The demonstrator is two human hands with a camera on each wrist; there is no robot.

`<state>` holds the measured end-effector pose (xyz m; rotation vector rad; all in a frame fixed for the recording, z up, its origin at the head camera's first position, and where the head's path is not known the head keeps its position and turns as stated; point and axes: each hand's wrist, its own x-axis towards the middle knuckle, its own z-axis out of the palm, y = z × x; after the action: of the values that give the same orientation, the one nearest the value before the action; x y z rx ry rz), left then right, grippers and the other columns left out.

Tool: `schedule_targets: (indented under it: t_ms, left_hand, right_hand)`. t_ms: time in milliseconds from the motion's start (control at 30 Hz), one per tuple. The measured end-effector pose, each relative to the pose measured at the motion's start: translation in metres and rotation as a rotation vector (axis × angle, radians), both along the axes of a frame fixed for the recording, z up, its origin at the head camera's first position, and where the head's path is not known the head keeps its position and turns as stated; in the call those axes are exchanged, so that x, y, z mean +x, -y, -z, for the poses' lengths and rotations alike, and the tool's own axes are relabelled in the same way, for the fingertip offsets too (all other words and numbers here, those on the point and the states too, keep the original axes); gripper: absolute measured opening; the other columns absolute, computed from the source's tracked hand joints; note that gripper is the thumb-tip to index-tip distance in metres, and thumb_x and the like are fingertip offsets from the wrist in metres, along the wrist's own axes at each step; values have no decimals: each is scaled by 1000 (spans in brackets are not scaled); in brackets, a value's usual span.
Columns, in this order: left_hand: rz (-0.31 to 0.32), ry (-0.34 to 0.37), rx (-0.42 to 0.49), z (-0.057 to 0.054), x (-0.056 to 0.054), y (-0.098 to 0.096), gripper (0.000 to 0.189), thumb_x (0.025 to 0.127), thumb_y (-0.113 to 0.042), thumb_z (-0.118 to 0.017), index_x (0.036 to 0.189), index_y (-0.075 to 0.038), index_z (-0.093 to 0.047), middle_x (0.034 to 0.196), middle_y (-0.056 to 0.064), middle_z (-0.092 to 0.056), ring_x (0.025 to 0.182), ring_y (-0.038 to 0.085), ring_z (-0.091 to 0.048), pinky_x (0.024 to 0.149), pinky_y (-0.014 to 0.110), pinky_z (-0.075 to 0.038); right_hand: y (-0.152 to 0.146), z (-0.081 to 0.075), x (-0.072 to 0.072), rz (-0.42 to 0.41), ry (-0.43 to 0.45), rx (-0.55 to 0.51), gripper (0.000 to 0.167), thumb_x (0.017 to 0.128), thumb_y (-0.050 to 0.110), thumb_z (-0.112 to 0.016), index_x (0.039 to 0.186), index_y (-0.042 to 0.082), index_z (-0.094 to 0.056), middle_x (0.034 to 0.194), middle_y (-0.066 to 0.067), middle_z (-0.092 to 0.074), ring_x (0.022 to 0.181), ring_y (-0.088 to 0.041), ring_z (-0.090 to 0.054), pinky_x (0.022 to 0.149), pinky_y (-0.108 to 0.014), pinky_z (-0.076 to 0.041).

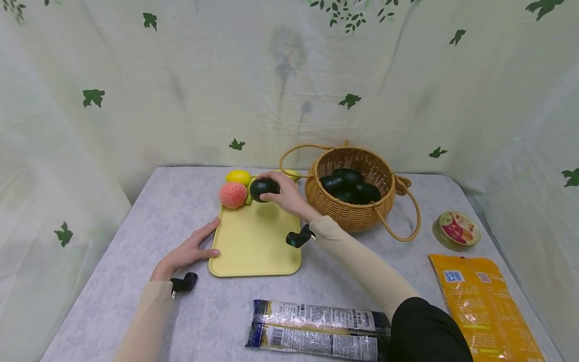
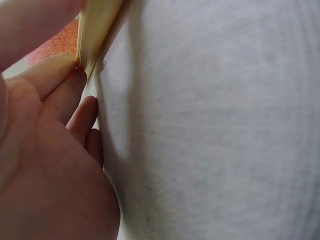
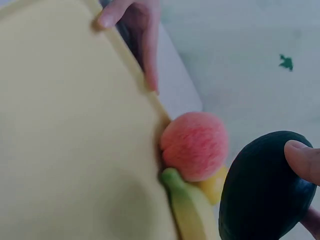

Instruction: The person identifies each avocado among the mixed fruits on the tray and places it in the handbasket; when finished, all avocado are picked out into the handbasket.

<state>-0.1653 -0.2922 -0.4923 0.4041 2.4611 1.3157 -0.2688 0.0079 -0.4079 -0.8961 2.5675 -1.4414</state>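
My right hand (image 1: 285,193) holds a dark green, smooth oval fruit (image 3: 267,187) between thumb and fingers, above the far part of a yellow tray (image 1: 253,246). My left hand (image 1: 192,249) rests at the tray's left side, its straight fingers and thumb touching the rim. A pink peach (image 3: 195,145) lies at the tray's far left corner. Beside it are a yellow lemon-like fruit (image 1: 238,177) and a banana (image 3: 192,210), which the right hand partly hides in the head view. Several similar dark fruits (image 1: 346,186) lie in the wicker basket (image 1: 353,216) right of the tray.
The basket's looped handles (image 1: 413,221) stick out at its sides. A round tin (image 1: 459,229) and an orange packet (image 1: 488,306) lie at the right. Near the front lies a dark plastic package (image 1: 316,327), partly covered by the right sleeve. A patterned curtain (image 1: 203,100) closes the back.
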Motion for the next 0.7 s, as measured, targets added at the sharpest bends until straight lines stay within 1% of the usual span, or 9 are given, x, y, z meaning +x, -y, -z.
schedule_targets:
  t_ms: [67, 200, 333, 433, 467, 533, 667, 700]
  left_hand:
    - [0, 0, -3, 0, -1, 0, 91, 87, -20, -72, 154, -9, -13, 159, 17, -5, 142, 41, 2, 108, 63, -2]
    - [0, 6, 3, 1, -1, 0, 91, 86, -20, -72, 154, -8, -13, 159, 17, -4, 142, 40, 3, 108, 63, -2]
    - [1, 6, 8, 0, -1, 0, 91, 86, -19, -72, 154, -8, -13, 159, 17, -4, 142, 41, 3, 108, 64, -2]
    - [0, 9, 11, 0, -1, 0, 91, 86, -19, -72, 154, -9, -13, 159, 16, -4, 142, 41, 3, 108, 64, -1]
    - [1, 10, 12, 0, -1, 0, 91, 86, -19, -72, 154, -9, -13, 159, 16, -4, 142, 41, 3, 108, 64, -1]
    - [1, 11, 15, 0, -1, 0, 91, 86, -19, -72, 154, -8, -13, 159, 16, -4, 142, 41, 4, 108, 64, -1]
    - [2, 9, 18, 0, -1, 0, 91, 86, -20, -72, 154, -9, -13, 159, 16, -3, 142, 41, 4, 108, 64, -1]
    - [1, 8, 18, 0, -1, 0, 91, 86, -20, -72, 154, -9, -13, 159, 16, -3, 142, 41, 4, 108, 64, -1]
  right_hand:
    - [-5, -10, 4, -20, -12, -27, 40, 88, 17, -71, 126, 15, -59, 131, -2, -53, 121, -17, -46, 102, -35, -35]
    - [-18, -29, 10, -53, -44, -41, 40, 89, 19, -70, 128, 15, -59, 132, -1, -53, 122, -16, -45, 102, -35, -36]
    - [-40, -48, 15, -64, -75, -62, 42, 90, 20, -70, 129, 14, -58, 131, -2, -53, 122, -18, -46, 96, -37, -43]
    - [-60, -61, 15, -42, -91, -74, 42, 89, 21, -70, 130, 15, -58, 131, -2, -53, 120, -17, -47, 87, -37, -48]
    - [-67, -64, 15, -24, -96, -67, 43, 90, 22, -70, 130, 16, -58, 131, -1, -52, 116, -18, -48, 84, -37, -48]
    - [-83, -69, 14, 12, -95, -53, 43, 90, 23, -70, 130, 18, -57, 131, -1, -51, 114, -18, -48, 83, -38, -47]
    - [-116, -73, 8, 83, -88, -13, 46, 89, 24, -71, 132, 17, -56, 132, -4, -50, 111, -22, -49, 86, -41, -44]
    - [-124, -73, 6, 98, -86, -3, 46, 89, 24, -71, 132, 17, -56, 132, -4, -49, 115, -22, -48, 90, -42, -43]
